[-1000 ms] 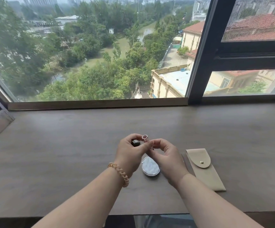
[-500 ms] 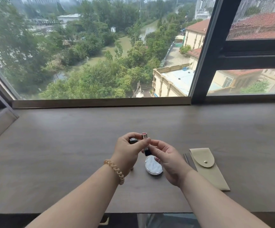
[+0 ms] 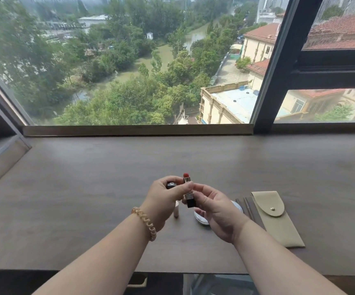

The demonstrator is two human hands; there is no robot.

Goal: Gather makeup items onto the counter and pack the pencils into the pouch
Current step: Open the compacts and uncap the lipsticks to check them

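red lipstick (image 3: pixel 190 200) in a glossy black tube, pinched by the right hand (image 3: pixel 217 211); left hand (image 3: pixel 163 201) grips its cap (image 3: pixel 171 185).

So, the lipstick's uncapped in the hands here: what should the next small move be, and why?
Probably wind the lipstick down and push the cap back on: the right hand holds it with the red tip exposed, and the left hand grips the cap beside it. The pencils lie unpacked by the closed pouch.
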